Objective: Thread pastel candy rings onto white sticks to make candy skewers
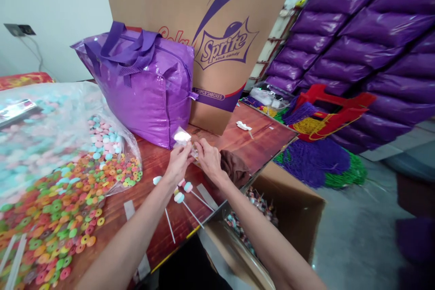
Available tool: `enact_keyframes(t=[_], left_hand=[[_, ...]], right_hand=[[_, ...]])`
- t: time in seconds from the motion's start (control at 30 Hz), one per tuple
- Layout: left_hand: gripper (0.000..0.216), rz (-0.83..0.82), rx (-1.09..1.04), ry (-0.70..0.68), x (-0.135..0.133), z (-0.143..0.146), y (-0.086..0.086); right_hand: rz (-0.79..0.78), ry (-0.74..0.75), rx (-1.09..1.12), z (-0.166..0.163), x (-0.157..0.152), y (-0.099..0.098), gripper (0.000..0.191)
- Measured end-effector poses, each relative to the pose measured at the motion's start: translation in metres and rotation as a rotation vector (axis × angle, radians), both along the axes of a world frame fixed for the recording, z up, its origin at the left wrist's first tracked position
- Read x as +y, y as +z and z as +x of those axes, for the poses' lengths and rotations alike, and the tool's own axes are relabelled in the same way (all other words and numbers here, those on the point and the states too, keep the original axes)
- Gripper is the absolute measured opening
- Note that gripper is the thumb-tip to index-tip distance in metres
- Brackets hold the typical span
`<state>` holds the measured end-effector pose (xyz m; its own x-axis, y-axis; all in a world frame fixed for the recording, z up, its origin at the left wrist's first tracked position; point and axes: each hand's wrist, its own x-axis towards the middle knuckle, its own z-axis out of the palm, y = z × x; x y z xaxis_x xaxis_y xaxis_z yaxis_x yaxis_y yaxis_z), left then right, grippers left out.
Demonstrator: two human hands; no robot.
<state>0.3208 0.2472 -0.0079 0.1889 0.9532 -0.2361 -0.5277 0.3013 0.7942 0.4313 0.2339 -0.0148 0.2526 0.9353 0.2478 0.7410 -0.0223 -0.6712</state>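
My left hand (178,161) and my right hand (208,157) meet above the wooden table (258,138), both pinched on a small clear wrapper (182,137) that catches the light. What sits inside the wrapper is hard to make out. Just below my hands lie three candy sticks (185,195) with pastel heads on white stems. A brown cloth (235,167) lies beside my right wrist.
A clear bag of colourful ring candies (68,190) spreads over the table's left. A purple zip bag (146,86) and a tall Sprite carton (210,31) stand behind. An open cardboard box (292,210) of wrapped lollipops sits below the table edge. Purple bags stack at right.
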Motion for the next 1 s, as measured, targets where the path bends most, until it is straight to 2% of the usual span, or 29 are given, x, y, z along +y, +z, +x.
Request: enact_keyframes(t=[0.07, 0.2, 0.37, 0.47, 0.57, 0.8, 0.9, 1.0], left_hand=[[0.049, 0.018, 0.014, 0.032, -0.005, -0.005, 0.001], [0.046, -0.057, 0.095, 0.065, -0.023, -0.024, 0.001], [0.041, -0.022, 0.067, 0.143, -0.052, -0.048, -0.002], [0.042, 0.019, 0.104, 0.213, -0.072, -0.058, -0.005], [0.043, 0.044, 0.152, 0.270, -0.089, -0.069, -0.007], [0.041, -0.100, 0.033, 0.257, -0.104, -0.102, -0.004], [0.038, -0.119, -0.011, 0.328, -0.107, -0.114, -0.006], [0.037, -0.101, -0.014, 0.394, -0.114, -0.121, -0.007]], right_hand=[[0.032, 0.048, 0.080, 0.001, -0.004, 0.000, 0.024], [0.057, 0.132, 0.287, -0.002, -0.021, 0.002, 0.037], [-0.057, 0.369, 0.938, -0.026, -0.058, 0.005, 0.036], [-0.042, 0.247, 1.124, -0.047, -0.074, 0.001, 0.035], [0.034, 0.160, 1.164, -0.064, -0.083, -0.004, 0.033], [0.003, 0.298, 0.954, -0.081, -0.097, -0.002, 0.027], [0.003, 0.313, 1.022, -0.093, -0.104, 0.000, 0.021], [-0.049, 0.262, 1.175, -0.107, -0.109, -0.001, 0.025]])
